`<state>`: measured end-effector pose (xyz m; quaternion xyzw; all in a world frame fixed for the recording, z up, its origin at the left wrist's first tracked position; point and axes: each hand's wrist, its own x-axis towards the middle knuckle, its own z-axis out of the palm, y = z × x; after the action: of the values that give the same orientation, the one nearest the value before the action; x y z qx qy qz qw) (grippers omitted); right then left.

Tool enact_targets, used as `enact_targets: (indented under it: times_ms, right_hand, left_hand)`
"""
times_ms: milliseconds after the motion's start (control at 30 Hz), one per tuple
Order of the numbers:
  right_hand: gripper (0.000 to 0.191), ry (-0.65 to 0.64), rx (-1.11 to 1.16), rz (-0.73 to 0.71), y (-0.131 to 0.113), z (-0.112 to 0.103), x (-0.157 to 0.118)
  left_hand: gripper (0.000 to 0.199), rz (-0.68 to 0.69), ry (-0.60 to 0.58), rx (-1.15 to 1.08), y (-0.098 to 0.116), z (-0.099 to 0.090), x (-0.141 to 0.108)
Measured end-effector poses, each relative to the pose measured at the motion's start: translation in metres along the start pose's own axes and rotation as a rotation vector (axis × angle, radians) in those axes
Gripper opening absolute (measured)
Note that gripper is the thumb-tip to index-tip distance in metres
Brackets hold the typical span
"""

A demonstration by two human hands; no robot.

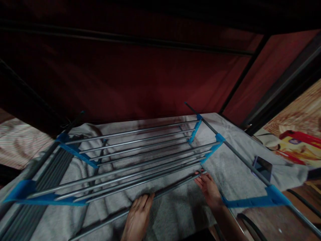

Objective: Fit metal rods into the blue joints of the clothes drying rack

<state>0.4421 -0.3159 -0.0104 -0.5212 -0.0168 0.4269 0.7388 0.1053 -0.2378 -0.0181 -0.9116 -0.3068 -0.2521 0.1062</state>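
My left hand (139,214) is wrapped over the middle of a loose grey metal tube (175,185) lying slantwise just above the grey cloth. At its right end, my right hand (208,189) pinches the tube between thumb and fingers. In front of both hands lies a partly built clothes drying rack. Its crossbars (140,164) run in two groups between blue plastic brackets (212,151) on two long side poles (239,154). Close to my right forearm, another blue bracket (258,202) on the right pole has no bars in it.
A bundle of grey tubes (54,175) lies at the left, under the rack's left pole. A phone (262,167) rests on the grey cloth (230,170) beside the right pole. Farther right is a red and yellow package (298,144). Dark red fabric (140,80) hangs behind.
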Motion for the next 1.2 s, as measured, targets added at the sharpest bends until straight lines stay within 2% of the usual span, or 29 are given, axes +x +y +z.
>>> enact_targets:
  times_ms: [100, 400, 700, 1033, 1200]
  right_hand:
    - [0.031, 0.022, -0.001, -0.022, -0.002, 0.001, 0.002]
    - [0.03, 0.007, -0.004, -0.062, -0.012, 0.006, 0.008]
    - [0.038, -0.021, -0.04, -0.059, -0.023, 0.013, -0.002]
    - [0.027, 0.005, -0.007, -0.077, -0.032, 0.017, -0.004]
    - [0.032, 0.032, 0.011, -0.073, -0.032, 0.012, -0.002]
  left_hand:
    - [0.034, -0.015, 0.035, -0.005, 0.002, -0.002, 0.006]
    - [0.034, -0.05, 0.082, -0.003, 0.0, -0.009, 0.022]
    - [0.033, -0.09, 0.057, -0.025, 0.004, 0.001, 0.012]
    - [0.035, -0.021, 0.09, 0.034, 0.008, -0.009, 0.015]
    - [0.035, -0.012, 0.081, 0.024, 0.01, -0.009, 0.016]
